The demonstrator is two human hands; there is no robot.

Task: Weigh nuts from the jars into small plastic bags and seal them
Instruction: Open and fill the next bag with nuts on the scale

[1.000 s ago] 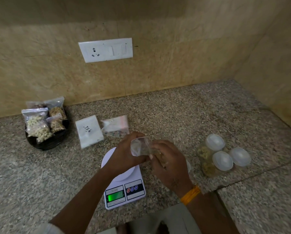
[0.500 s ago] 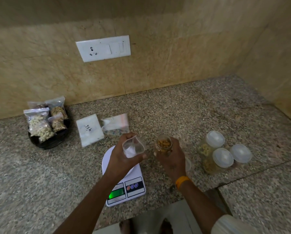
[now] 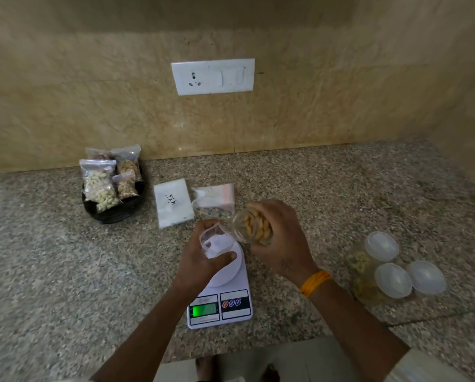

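A speckled grey granite counter is seen carrying everything. At its ten o'clock a black round bowl is filled with four sealed clear plastic bags of pale and brown nuts. At four o'clock two clear plastic jars with white lids are stood together, yellowish nuts visible inside, and one separate white lid is laid just beside them. A white digital kitchen scale with a lit green display is placed at the centre near the front edge. At twelve o'clock of the scale a white packet of bags marked in pen and a clear zip bag with a red strip are laid side by side.

A small empty clear plastic bag is pinched open in the left hand above the scale's platter. At two o'clock of that bag, one uncapped clear jar of tan nuts is gripped tilted in the right hand, its mouth touching the bag's opening.
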